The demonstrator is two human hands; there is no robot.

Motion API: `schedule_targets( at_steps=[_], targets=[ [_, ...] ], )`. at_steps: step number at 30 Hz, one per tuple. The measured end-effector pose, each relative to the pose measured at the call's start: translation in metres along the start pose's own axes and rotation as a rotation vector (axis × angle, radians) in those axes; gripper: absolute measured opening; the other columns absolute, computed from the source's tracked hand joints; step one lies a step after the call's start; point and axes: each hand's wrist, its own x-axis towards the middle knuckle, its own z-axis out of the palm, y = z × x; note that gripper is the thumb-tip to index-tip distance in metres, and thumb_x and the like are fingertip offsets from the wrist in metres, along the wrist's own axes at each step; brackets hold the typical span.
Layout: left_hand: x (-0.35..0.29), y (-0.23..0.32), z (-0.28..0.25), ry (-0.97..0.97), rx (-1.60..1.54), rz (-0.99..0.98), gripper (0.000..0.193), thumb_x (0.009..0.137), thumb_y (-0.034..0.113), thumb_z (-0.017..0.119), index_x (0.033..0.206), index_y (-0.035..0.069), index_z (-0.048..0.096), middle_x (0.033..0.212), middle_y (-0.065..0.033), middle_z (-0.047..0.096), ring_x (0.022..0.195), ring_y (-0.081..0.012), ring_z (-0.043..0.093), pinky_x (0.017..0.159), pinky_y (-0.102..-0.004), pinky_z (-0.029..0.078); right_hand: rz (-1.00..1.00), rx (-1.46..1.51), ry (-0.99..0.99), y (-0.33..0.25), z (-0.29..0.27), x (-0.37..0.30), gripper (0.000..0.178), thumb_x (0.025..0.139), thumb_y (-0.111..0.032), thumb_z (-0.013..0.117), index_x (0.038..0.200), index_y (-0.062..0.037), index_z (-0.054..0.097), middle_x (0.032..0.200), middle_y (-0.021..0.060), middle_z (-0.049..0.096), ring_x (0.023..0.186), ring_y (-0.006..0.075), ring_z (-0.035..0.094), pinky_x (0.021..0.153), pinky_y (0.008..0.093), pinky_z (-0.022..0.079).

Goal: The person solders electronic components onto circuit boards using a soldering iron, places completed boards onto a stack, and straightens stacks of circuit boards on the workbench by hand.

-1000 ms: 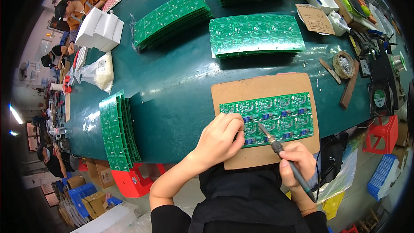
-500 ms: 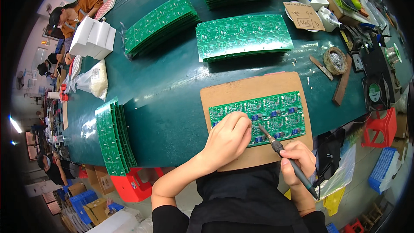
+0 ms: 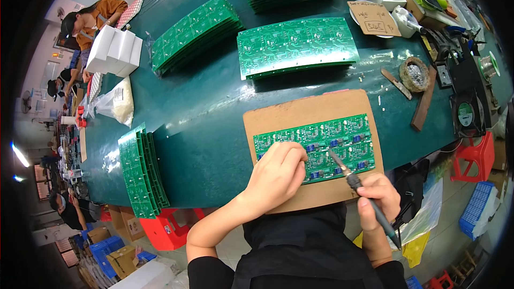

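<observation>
While the right grip (image 3: 379,197) encloses the soldering iron (image 3: 354,181), whether the left grip (image 3: 277,174), over the circuit board (image 3: 323,133), holds anything cannot be told. The board, on cardboard (image 3: 300,107) at the table's (image 3: 198,123) near edge, appears light, stiff, fragile; hold its rims. Room lies leftward, before stacked boards (image 3: 136,171).

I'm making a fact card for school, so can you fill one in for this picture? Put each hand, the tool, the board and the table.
Left hand: over the left part of the circuit board; can't see if it pinches anything
Right hand: holding the soldering iron
Soldering iron: tip over the circuit board; can't tell if touching
Circuit board: green with blue parts, on a brown sheet
Table: green, with stacks of green boards and white boxes
</observation>
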Motion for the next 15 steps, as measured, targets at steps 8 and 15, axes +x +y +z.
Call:
schedule_targets(
  at_steps=[8,15],
  targets=[
    [0.016,0.011,0.019,-0.027,-0.153,-0.083,0.016,0.083,-0.002,0.068,0.096,0.002,0.058,0.095,-0.0122,0.060,0.086,-0.0310,0.062,0.075,-0.0382,0.052,0.042,0.001,-0.016,0.007,-0.019,0.001,0.012,0.073,-0.006,0.064,0.083,-0.0002,0.062,0.063,0.0094,0.056,0.055,0.0226,0.056,0.053,0.0320,0.044],
    [0.024,0.012,0.032,-0.049,-0.033,0.009,0.017,0.080,-0.001,0.069,0.093,0.003,0.058,0.097,-0.0106,0.062,0.089,-0.0309,0.063,0.076,-0.0392,0.052,0.066,0.006,-0.034,0.011,-0.016,0.002,0.012,0.070,-0.005,0.064,0.080,0.0008,0.062,0.062,0.0083,0.056,0.056,0.0216,0.056,0.054,0.0316,0.043]
  ],
)
